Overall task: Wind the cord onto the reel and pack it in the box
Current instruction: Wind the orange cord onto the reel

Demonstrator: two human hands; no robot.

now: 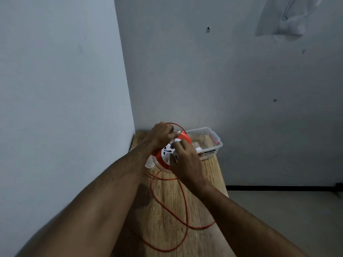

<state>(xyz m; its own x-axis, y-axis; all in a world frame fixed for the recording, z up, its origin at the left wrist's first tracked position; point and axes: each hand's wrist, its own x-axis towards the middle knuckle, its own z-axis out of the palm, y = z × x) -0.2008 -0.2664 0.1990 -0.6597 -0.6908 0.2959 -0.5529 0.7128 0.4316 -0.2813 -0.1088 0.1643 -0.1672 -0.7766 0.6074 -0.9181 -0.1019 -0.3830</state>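
Left hand (161, 133) gripping top rim of orange reel (168, 151), thumb on edge. Right hand (184, 160) curled over white socket face, grip detail unclear. Reel upright above table (209, 175), touching-or-lifted unclear. Loose orange cord (186, 210) looping across table. Clear box (213, 143) just behind reel.
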